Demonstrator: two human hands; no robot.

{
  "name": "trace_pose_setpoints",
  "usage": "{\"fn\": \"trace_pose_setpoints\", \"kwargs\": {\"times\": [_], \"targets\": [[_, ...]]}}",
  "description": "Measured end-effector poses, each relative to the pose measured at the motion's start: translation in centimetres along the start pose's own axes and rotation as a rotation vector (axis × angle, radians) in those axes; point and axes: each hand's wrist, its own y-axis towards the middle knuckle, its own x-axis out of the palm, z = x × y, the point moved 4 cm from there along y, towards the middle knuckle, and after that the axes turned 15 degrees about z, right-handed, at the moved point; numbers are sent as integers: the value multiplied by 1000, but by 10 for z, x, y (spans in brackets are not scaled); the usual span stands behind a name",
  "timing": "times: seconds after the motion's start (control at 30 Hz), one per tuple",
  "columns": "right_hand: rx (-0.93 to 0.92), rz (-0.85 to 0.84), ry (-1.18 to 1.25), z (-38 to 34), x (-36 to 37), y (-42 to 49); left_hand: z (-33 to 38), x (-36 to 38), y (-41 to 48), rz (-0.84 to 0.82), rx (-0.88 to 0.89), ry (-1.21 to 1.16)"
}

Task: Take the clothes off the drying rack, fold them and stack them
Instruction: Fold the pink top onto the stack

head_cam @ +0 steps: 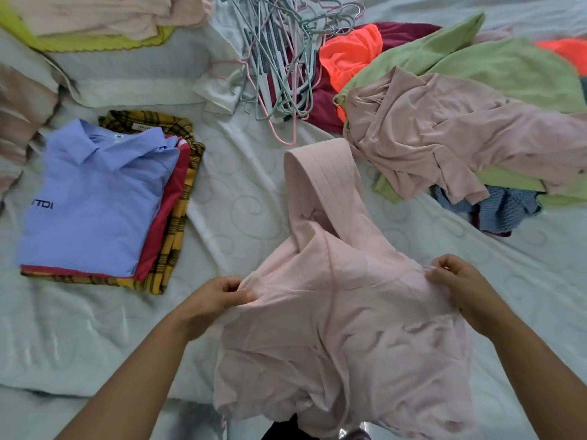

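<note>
Both hands are on the cloth. The left hand (219,293) pinches one edge of the pale pink soft-knit garment (343,312) between thumb and curled fingers, and the right hand (454,281) pinches the opposite edge the same way, so the fabric is stretched between them in the lower middle of the frame. Its body hangs crumpled toward the bottom edge, while a long ribbed band (320,173) of it lies up across the white quilted bed cover (238,201) toward the centre.

Out to the left sits the folded stack: a light blue collared polo shirt (95,198) on top, a red garment (171,217) under it and a yellow-and-black plaid shirt (178,246) at the bottom.

At top centre lies a tangle of pale green and pink wire hangers (279,58).

To the upper right is the unfolded heap: a dusty pink top (444,138) sprawled over a light green garment (476,65), with neon orange cloth (349,55), maroon cloth (324,103) and a blue knit piece (502,211) poking out around them.
</note>
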Motion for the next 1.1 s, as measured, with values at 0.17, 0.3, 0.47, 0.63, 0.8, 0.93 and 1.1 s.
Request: {"fn": "trace_pose_setpoints", "kwargs": {"times": [0.17,0.3,0.47,0.63,0.8,0.93,1.1], "targets": [[146,-251,-203,39,-11,-44,-35,7,-51,-13,53,13],[77,-205,-187,56,-34,-79,-42,20,-88,21,55,52],[-100,-140,69,14,-72,-118,-13,21,-136,237,28,243],[-199,-189,-14,-23,-110,-164,36,10,-203,358,367,148],[-209,-210,-315,-26,-130,-204,62,4,-268,484,632,10],[-343,-119,-133,-61,-154,-237,68,-8,-310,541,737,17],[-651,46,150,-126,-198,-290,102,-26,-377,537,904,-61]]}}
